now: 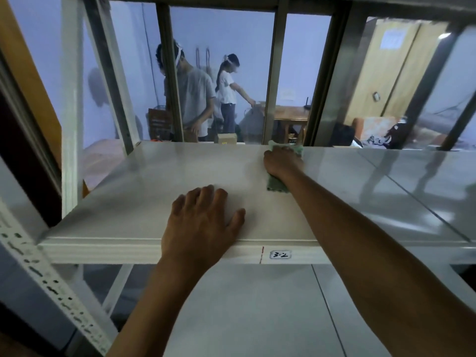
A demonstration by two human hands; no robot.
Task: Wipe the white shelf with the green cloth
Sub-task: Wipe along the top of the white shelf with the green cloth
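Note:
The white shelf [144, 199] runs across the middle of the head view, its front lip marked "3-2". A green cloth [277, 185] lies flat near the shelf's back edge, right of centre. My right hand [282, 162] presses down on the cloth with the fingers reaching toward the back edge, and the cloth shows both ahead of the fingers and behind the wrist. Near the front edge, my left hand [203, 220] rests flat on the bare shelf, fingers spread, holding nothing.
White uprights [72, 119] and a perforated post [43, 276] frame the shelf on the left. A lower shelf [257, 313] lies beneath. Grey window bars [277, 73] stand behind the shelf, with two people and a wooden table beyond.

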